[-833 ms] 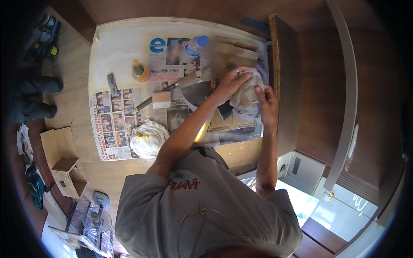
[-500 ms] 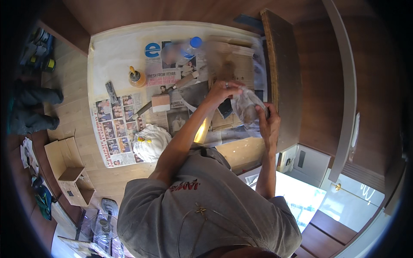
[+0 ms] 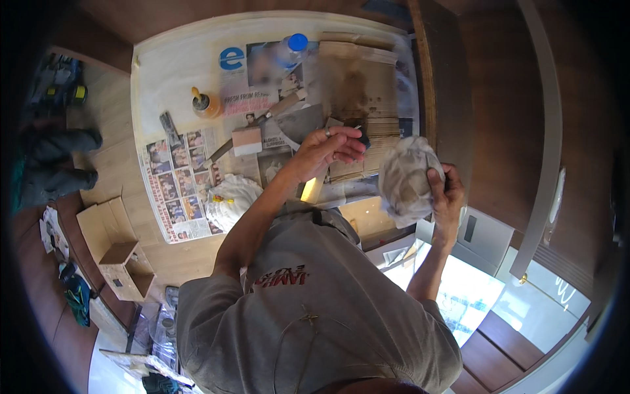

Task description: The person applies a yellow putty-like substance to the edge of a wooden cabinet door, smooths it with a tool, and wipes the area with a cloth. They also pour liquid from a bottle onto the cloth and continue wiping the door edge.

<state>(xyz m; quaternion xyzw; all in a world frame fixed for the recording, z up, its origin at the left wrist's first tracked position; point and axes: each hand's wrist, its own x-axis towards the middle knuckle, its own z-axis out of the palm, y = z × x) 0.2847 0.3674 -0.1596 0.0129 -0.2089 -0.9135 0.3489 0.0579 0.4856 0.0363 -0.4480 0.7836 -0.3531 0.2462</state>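
Observation:
My right hand (image 3: 447, 197) grips a crumpled white rag (image 3: 407, 178) and holds it up near the table's right front corner, beside a dark wooden plank (image 3: 441, 98). My left hand (image 3: 326, 150) reaches over the newspaper-covered table (image 3: 177, 62). Its fingertips are pinched on a small dark piece (image 3: 358, 136) at the edge of a stained cardboard sheet (image 3: 357, 79). The two hands are apart.
On the newspapers lie a small wooden block (image 3: 247, 139), an orange glue bottle (image 3: 206, 104), a blue-capped plastic bottle (image 3: 291, 47), a grey tool (image 3: 169, 127) and a bunched white cloth (image 3: 231, 197). Open cardboard boxes (image 3: 117, 253) stand on the floor to the left.
My right hand lifted the rag off the cardboard and drew it right and toward me. My left hand let go of the rag and pinched the small dark piece.

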